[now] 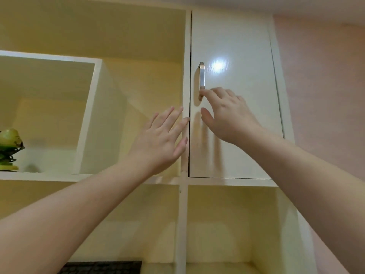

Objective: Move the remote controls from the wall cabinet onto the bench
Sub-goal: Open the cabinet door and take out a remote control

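Soft, warm, slightly blurred light — a white glare spot on the glossy cabinet door (pixel 233 95), finger shadows below it.

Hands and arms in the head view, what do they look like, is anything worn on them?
Both are bare. The left hand and right hand wear no gloves, and no rings, watch or bracelet show on the sides in view. Both forearms are uncovered to the frame edge: no sleeves visible. The fingers have short, unpainted nails.

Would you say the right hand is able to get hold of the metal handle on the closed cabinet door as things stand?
Probably yes: the right hand already has a fingertip at the lower end of the handle, and nothing lies between them on the closed door.
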{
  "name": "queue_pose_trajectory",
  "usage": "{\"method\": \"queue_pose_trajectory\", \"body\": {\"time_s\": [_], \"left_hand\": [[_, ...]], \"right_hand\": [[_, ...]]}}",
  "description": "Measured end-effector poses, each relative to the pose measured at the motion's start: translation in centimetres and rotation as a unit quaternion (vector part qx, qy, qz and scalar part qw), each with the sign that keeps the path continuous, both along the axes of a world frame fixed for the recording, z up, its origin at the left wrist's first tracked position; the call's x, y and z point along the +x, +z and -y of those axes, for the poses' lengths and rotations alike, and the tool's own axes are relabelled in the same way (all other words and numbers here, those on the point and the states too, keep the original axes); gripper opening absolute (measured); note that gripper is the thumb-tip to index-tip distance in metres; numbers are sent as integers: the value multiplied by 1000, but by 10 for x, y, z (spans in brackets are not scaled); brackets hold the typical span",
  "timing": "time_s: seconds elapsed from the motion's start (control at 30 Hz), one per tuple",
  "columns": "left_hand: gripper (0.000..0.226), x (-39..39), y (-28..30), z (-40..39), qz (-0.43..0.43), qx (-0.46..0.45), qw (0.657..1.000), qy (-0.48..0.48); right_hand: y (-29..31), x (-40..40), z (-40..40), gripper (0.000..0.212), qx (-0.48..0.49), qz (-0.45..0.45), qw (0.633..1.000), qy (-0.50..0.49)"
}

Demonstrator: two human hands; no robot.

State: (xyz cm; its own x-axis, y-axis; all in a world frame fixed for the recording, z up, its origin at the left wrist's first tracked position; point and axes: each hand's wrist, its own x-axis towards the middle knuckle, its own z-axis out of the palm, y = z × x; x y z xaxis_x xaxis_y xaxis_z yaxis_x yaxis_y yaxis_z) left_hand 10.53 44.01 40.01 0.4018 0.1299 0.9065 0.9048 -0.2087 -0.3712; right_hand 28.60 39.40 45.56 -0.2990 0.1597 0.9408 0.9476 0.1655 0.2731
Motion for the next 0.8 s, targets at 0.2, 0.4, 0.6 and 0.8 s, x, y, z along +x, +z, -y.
{"method": "queue_pose_trajectory", "body": {"time_s": [0.2, 0.4, 0.6, 0.8], "left_hand": [[68, -2, 1, -17, 10, -29, 1000, 0], [69, -7, 3, -20, -14, -39, 999, 1], [76, -3, 6, -13, -26, -45, 998, 19], [65, -1, 9, 0, -17, -87, 995, 35]], "right_hand": [[22, 2, -24, 51, 32, -48, 998, 1], [39, -3, -32, 25, -29, -96, 972, 213], [51, -11, -21, 37, -135, -241, 890, 362], [56, -18, -17, 20, -211, -296, 829, 424]]}}
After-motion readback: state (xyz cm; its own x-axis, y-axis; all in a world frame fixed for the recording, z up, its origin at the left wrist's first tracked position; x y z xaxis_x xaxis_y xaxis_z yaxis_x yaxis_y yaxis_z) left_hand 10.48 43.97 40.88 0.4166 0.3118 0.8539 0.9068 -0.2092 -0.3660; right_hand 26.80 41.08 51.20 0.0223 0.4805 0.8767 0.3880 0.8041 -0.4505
